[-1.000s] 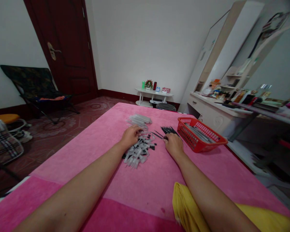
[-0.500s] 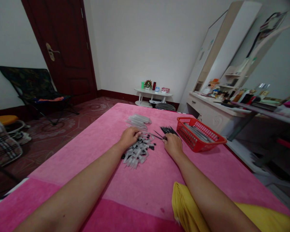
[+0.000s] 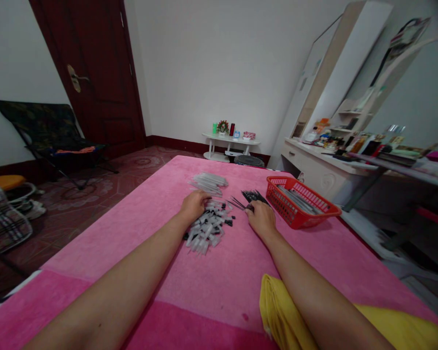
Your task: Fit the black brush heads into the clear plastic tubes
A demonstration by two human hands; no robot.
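My left hand (image 3: 194, 205) is closed at the upper left edge of a pile of small translucent caps and black pieces (image 3: 206, 231). What its fingers pinch, if anything, is too small to make out. Just beyond it lies a stack of clear slender tubes (image 3: 209, 183). My right hand (image 3: 262, 217) is closed around several thin dark rods that look like pen refills (image 3: 237, 202), their tips fanned out to the left. Behind that hand more black refills (image 3: 251, 195) lie in a bunch on the pink cloth (image 3: 219, 282).
A red plastic basket (image 3: 302, 223) holding grey pen-like sticks stands right of my right hand. Yellow fabric (image 3: 282, 311) lies under my right forearm. Farther right is a white dressing table (image 3: 321, 165) crowded with bottles. A folding chair (image 3: 51, 131) stands at the left.
The refills in my right hand are fanned more widely than before. My left hand has shifted slightly left, and a rod that reached between the hands no longer shows there.
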